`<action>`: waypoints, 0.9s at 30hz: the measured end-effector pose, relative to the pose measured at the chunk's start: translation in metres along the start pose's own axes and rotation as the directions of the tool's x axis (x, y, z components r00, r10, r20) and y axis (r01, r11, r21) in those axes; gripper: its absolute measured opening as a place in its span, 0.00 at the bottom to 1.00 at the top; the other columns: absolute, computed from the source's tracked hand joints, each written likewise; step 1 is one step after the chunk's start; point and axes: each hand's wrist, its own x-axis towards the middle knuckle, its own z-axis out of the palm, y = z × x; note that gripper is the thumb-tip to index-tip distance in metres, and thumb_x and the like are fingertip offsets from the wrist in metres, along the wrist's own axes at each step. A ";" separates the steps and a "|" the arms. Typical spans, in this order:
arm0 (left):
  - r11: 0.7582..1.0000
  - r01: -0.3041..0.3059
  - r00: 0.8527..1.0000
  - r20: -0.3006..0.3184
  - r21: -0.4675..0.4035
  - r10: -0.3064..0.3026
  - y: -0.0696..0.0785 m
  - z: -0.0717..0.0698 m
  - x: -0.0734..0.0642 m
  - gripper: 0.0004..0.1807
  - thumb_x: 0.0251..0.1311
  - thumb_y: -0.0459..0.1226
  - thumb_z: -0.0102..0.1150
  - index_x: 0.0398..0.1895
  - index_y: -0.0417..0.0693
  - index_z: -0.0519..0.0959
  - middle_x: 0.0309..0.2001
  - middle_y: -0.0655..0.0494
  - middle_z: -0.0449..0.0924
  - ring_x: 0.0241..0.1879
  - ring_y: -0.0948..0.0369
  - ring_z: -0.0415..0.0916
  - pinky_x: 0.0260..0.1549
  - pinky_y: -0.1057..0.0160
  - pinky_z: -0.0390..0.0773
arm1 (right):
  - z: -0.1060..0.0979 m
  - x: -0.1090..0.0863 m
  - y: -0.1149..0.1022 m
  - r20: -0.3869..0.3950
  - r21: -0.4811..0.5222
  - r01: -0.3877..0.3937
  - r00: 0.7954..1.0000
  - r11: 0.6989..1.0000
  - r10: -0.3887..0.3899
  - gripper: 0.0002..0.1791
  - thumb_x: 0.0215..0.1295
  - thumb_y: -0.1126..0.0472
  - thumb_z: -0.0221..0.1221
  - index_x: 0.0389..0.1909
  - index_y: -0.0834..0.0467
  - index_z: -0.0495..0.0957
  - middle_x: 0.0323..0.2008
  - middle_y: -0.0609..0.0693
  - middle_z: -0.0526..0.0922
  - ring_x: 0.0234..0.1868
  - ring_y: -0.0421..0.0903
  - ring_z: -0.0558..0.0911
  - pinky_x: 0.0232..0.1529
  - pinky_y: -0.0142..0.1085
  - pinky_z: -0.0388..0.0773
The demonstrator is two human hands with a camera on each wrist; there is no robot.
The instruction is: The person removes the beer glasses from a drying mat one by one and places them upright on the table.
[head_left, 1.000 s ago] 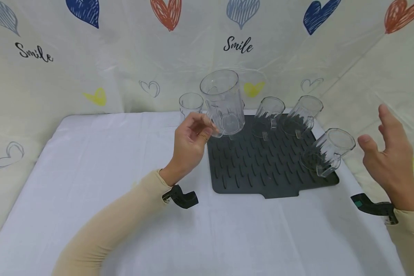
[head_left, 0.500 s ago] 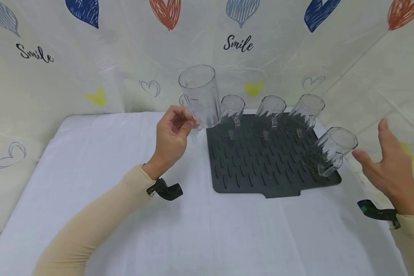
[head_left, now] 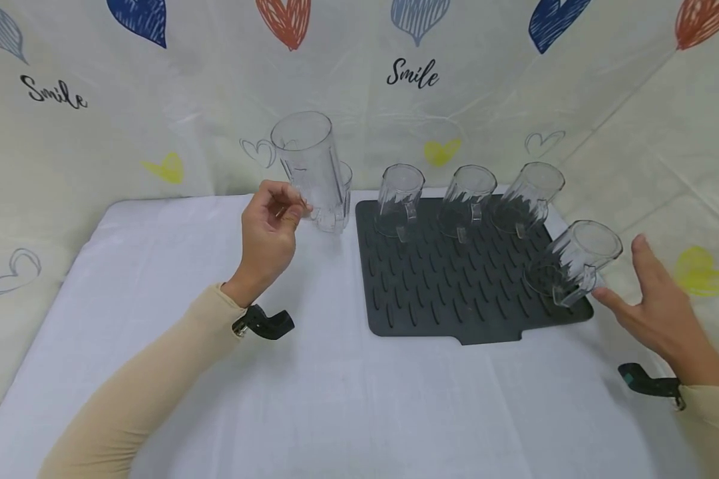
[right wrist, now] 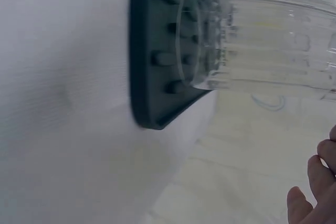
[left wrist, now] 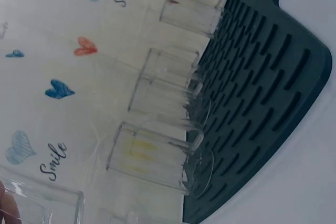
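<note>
My left hand (head_left: pixel 269 233) pinches a clear glass mug (head_left: pixel 308 156) low on its side, near the handle, and holds it upright left of the dark grey drying mat (head_left: pixel 443 286). Part of this mug shows at the lower left of the left wrist view. Just behind it stands another glass mug (head_left: pixel 347 183), partly hidden. At the mat's right front corner is a further glass mug (head_left: pixel 581 259). Close to its right side is my right hand (head_left: pixel 659 319), fingers extended; whether the thumb touches the mug, I cannot tell.
Along the mat's back edge stand three glass mugs: one at left (head_left: pixel 400 193), one in the middle (head_left: pixel 469 196) and one at right (head_left: pixel 528 196). A white cloth (head_left: pixel 395 399) covers the table. Behind it hangs a sheet (head_left: pixel 216 100) printed with hearts.
My left hand has carried its mug leftward from over the mat's left back corner, uncovering a mug there. My right hand has come lower and nearer to the front right mug.
</note>
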 end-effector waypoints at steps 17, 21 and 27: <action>0.999 0.029 0.993 -0.112 0.042 -0.024 -0.021 -0.025 0.000 0.04 0.66 0.16 0.49 0.41 0.26 0.70 0.38 0.67 0.75 0.40 0.68 0.82 0.49 0.72 0.84 | 0.029 -0.007 0.019 0.207 -0.023 0.046 0.977 0.999 -0.041 0.58 0.75 0.45 0.59 0.82 0.60 0.25 0.82 0.64 0.24 0.82 0.73 0.34 0.77 0.73 0.36; 0.997 0.049 0.991 -0.124 0.055 -0.042 -0.027 -0.029 -0.001 0.03 0.67 0.17 0.49 0.42 0.22 0.69 0.38 0.66 0.75 0.40 0.67 0.81 0.49 0.73 0.84 | 0.036 -0.006 0.021 0.256 -0.022 0.052 0.966 0.998 -0.045 0.59 0.74 0.44 0.59 0.81 0.60 0.23 0.82 0.62 0.20 0.81 0.73 0.31 0.78 0.72 0.32; 0.993 0.074 0.988 -0.140 0.096 -0.060 -0.040 -0.036 -0.003 0.03 0.67 0.17 0.50 0.42 0.23 0.70 0.38 0.67 0.75 0.40 0.68 0.80 0.48 0.75 0.83 | 0.047 -0.002 0.022 0.268 -0.056 0.116 0.959 0.992 -0.097 0.61 0.71 0.43 0.62 0.82 0.60 0.26 0.82 0.65 0.23 0.81 0.76 0.37 0.78 0.72 0.36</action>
